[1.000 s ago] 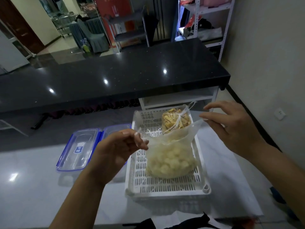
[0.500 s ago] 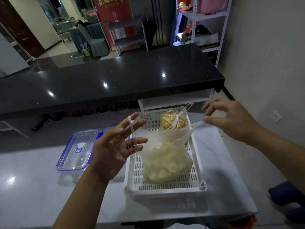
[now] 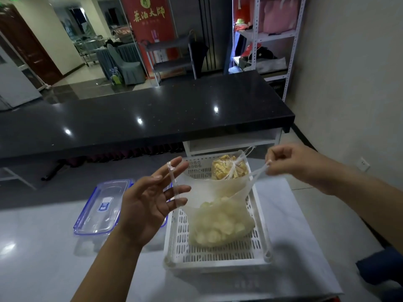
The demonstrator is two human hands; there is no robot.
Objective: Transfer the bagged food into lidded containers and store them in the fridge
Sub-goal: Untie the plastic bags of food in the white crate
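Desk [image 3: 43, 247], pale and glossy, carries everything you need here, and behind it runs a long black counter [image 3: 141, 118] with metal shelving [image 3: 290, 40] against the right wall and a red banner [image 3: 150, 20] far back. White slotted basket [image 3: 218, 258] sits at the desk's near right, and the bag of pale food [image 3: 220, 223] rests inside it, its mouth stretched wide between your hands. A second knotted bag [image 3: 229, 170] of yellower food lies at the basket's far end. Clear lid with blue clips [image 3: 102, 205] lies just left of the basket; the container itself is largely hidden behind your arm.

Your left hand [image 3: 148, 201] has its fingers spread, one bag handle looped over them, so that grip is splayed, not clenched. Your right hand [image 3: 292, 164] pinches the other handle tight. My read: keep the mouth taut and level, lift with both handles together, bring the bag over the container, then tip slowly so pieces don't spill through the basket slots.
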